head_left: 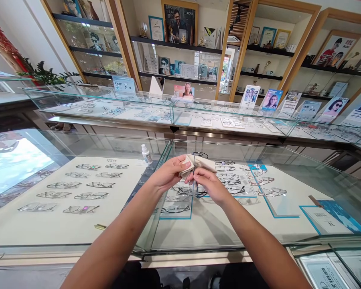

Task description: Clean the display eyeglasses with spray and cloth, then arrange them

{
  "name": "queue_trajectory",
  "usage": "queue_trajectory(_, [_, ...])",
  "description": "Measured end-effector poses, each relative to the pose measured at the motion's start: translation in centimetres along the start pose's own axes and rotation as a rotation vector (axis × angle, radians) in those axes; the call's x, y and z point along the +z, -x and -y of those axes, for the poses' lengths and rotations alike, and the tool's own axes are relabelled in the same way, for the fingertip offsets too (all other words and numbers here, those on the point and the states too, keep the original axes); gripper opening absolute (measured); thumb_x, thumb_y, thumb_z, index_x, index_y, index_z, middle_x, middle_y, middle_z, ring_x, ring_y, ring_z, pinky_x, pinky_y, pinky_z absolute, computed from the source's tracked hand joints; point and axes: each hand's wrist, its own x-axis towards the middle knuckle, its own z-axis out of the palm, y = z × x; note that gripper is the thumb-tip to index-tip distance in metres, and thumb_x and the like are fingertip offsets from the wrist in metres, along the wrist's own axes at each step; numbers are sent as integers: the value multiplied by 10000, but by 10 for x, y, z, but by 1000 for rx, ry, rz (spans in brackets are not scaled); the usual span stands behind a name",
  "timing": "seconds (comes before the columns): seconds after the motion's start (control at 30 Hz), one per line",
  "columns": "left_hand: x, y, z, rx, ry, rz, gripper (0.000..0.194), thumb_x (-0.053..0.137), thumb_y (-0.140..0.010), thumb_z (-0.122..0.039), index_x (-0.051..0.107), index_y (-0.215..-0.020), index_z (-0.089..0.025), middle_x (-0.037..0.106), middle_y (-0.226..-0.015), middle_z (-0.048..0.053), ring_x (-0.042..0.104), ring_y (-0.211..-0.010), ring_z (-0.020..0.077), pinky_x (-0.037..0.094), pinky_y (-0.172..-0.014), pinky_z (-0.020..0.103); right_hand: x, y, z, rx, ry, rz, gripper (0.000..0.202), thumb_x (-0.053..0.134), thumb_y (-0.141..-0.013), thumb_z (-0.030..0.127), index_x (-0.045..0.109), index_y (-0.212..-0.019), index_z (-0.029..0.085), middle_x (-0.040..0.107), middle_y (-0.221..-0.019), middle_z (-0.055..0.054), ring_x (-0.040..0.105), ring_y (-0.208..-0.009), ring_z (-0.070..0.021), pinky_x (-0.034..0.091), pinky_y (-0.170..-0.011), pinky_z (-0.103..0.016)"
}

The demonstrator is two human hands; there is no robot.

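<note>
Two hands, one little bundle, and you've got it dead centre over the glass-topped desk (pixel 222 250). Your left hand (pixel 170 173) has its fingers closed on the beige cloth (pixel 207 163), thumb on top. Your right hand (pixel 212 185) is on the near side, fingers narrowed to what looks like a pinch on the dark eyeglass frame (pixel 194 161), just under the cloth.

Main thing to watch imo: the frame's visible dark line runs roughly up and down in your view, between both sets of fingertips, while the cloth's long side trails off to your right, across it. Neither hand is clearly nearer. Can't tell how much of the frame the cloth hides.

Past your left hand stands a white spray bottle (pixel 146 155); well beyond, shelves (pixel 176 45) line the wall.
</note>
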Motion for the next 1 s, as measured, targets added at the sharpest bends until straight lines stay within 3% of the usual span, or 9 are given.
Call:
queue_trajectory(0.3, [16,2,9,88,-130,-100,441,841,-865,-583,614,-954,-216,549,-598,-58,460,-542,109,435,-610,277,-4,-1,-7,-27,-38,12,346,717,-971,592,728,-935,248,740,-996,-45,596,-944,-215,436,-865,-349])
queue_trajectory(0.5, [20,1,21,133,-161,-144,447,769,-923,-628,577,-1030,-239,497,-714,-59,481,-644,120,389,-623,259,-3,-3,-10,-24,-40,-57,380,745,-925,626,732,-933,246,703,-991,-45,589,-954,-223,439,-866,-355])
queue_trajectory(0.63, [22,1,27,145,-99,-173,468,649,-977,-705,577,-1038,-246,456,-697,-63,431,-642,125,423,-649,268,-2,-4,-6,-51,-60,-26,352,744,-939,600,713,-908,251,702,-952,-38,582,-928,-219,434,-854,-353])
queue_trajectory(0.83, [22,1,19,123,-46,-167,451,818,-891,-605,596,-935,-214,507,-642,-60,440,-593,100,404,-615,256,-3,-3,-6,-51,-38,-19,357,726,-958,606,720,-922,250,729,-965,-44,594,-945,-226,443,-877,-361])
queue_trajectory(1.0, [14,-2,12,56,55,-140,472,939,-776,-520,667,-966,-185,552,-598,-54,421,-525,84,399,-574,262,-3,-3,-8,-48,-62,-1,323,734,-966,569,727,-905,252,741,-981,-42,589,-933,-217,433,-852,-351])
